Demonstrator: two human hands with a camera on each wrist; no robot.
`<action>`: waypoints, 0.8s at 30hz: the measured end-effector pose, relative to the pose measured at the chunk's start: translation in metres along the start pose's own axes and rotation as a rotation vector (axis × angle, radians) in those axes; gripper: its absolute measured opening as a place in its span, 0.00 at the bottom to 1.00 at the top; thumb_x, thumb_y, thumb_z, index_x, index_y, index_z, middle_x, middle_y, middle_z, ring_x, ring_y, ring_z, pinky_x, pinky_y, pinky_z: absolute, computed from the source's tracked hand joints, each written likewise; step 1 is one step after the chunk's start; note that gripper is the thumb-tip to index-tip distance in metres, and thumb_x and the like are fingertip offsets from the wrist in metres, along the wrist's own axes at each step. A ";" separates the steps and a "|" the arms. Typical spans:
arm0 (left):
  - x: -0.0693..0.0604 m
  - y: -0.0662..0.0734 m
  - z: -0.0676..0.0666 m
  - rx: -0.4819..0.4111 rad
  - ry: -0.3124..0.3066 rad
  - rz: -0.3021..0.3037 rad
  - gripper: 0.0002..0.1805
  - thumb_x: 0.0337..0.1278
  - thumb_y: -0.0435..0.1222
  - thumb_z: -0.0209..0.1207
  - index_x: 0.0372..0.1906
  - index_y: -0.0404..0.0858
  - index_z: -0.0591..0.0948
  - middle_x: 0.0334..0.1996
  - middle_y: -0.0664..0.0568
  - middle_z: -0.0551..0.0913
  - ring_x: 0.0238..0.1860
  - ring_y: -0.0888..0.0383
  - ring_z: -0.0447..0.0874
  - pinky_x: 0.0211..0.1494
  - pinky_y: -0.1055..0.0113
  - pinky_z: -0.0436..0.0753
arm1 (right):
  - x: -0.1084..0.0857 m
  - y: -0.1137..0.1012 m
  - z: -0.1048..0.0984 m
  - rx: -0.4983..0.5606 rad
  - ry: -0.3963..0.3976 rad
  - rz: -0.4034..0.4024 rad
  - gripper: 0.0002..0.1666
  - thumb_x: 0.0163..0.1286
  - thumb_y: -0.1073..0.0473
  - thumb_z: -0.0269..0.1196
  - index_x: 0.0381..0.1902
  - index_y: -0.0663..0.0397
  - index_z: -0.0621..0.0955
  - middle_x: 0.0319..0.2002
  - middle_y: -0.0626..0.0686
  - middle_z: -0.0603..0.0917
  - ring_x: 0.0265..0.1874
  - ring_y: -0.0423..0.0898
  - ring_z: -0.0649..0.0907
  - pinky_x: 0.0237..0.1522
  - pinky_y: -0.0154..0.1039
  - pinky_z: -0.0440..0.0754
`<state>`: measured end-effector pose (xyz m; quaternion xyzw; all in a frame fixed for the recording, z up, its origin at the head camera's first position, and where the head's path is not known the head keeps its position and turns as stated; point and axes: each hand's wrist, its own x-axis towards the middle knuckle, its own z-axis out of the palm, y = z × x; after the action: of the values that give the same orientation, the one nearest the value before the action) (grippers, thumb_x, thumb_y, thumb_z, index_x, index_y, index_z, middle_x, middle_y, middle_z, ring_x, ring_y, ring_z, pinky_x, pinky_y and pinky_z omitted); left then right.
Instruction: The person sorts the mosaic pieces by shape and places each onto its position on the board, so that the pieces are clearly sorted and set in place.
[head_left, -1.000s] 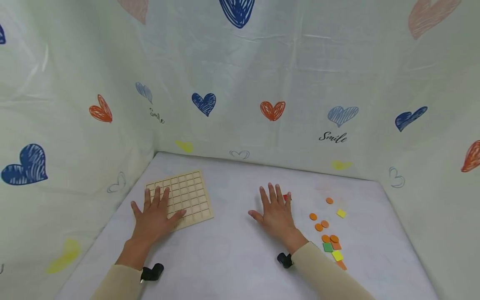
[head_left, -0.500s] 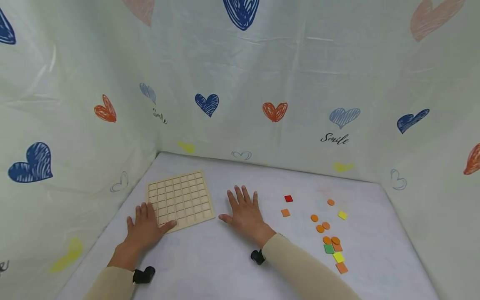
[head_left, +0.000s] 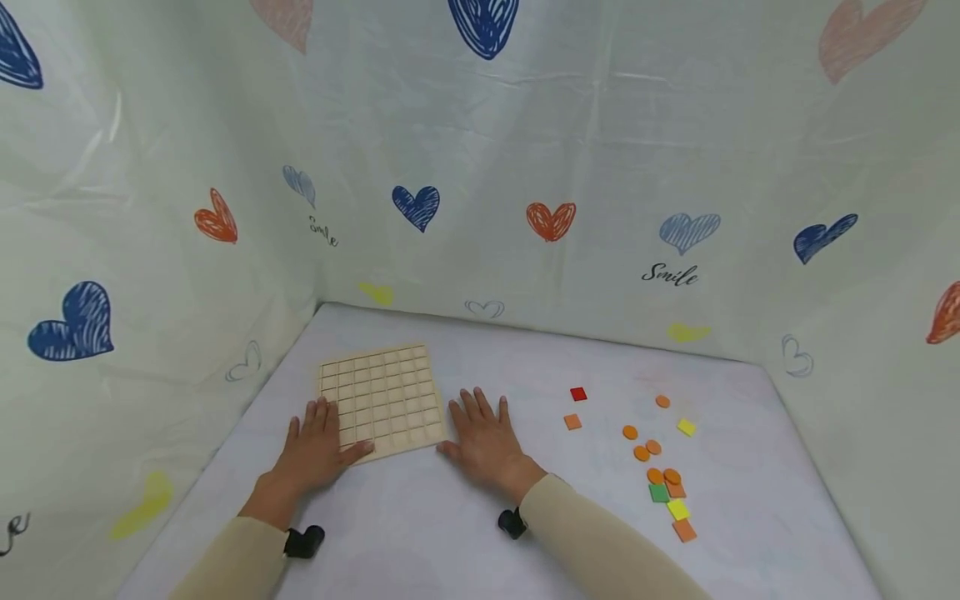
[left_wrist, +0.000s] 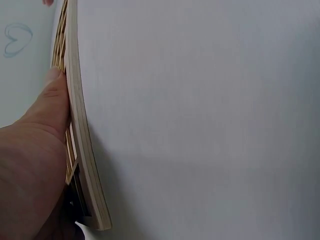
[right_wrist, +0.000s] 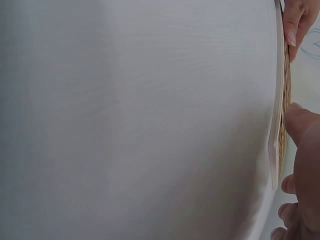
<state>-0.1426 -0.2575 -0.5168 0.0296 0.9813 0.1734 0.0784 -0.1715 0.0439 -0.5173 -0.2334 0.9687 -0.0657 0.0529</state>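
As the left hand (head_left: 306, 457) was brought rightward, the gridded wooden board (head_left: 390, 396) was carried with it across the table (head_left: 420, 533), and its near right corner was left just beside the thumb of the right hand (head_left: 486, 446). Nothing was pinched by the left hand: its fingers were held straight at the board's left side, and its thumb was set apart over the near edge. The right hand was held palm down with its fingers spread; whether the board was touched by its thumb could not be told. A second earlier, the right hand had been placed farther right, by the red square (head_left: 578, 393); that piece and the orange square (head_left: 573, 422) were now fully exposed. Among the orange discs (head_left: 630, 432), the yellow squares (head_left: 678, 509) and the green square (head_left: 659, 493), no shift was noticed. The work in hand was judged to concern the board's position, not the pieces.
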 end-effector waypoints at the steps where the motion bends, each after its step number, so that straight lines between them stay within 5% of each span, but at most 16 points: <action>1: 0.002 0.004 0.002 0.008 0.003 0.012 0.62 0.70 0.64 0.58 0.77 0.13 0.50 0.79 0.17 0.43 0.81 0.21 0.39 0.80 0.24 0.43 | -0.003 0.003 0.001 0.006 -0.002 0.007 0.45 0.80 0.30 0.51 0.84 0.48 0.63 0.85 0.56 0.58 0.85 0.58 0.53 0.81 0.72 0.52; 18: 0.019 0.072 0.029 0.078 -0.056 0.168 0.62 0.67 0.65 0.61 0.80 0.19 0.53 0.81 0.23 0.49 0.84 0.28 0.44 0.83 0.30 0.47 | -0.069 0.054 -0.001 0.038 -0.014 0.000 0.45 0.81 0.35 0.53 0.84 0.55 0.60 0.85 0.55 0.57 0.85 0.57 0.53 0.83 0.66 0.50; 24: 0.021 0.100 0.040 0.063 -0.089 0.225 0.62 0.66 0.65 0.62 0.80 0.20 0.53 0.82 0.25 0.49 0.84 0.31 0.44 0.84 0.33 0.49 | -0.098 0.068 0.003 0.067 0.001 0.059 0.48 0.79 0.34 0.57 0.82 0.60 0.63 0.83 0.58 0.61 0.84 0.58 0.57 0.83 0.67 0.53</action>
<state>-0.1537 -0.1490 -0.5225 0.1498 0.9722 0.1487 0.1009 -0.1150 0.1486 -0.5237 -0.2026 0.9725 -0.0966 0.0622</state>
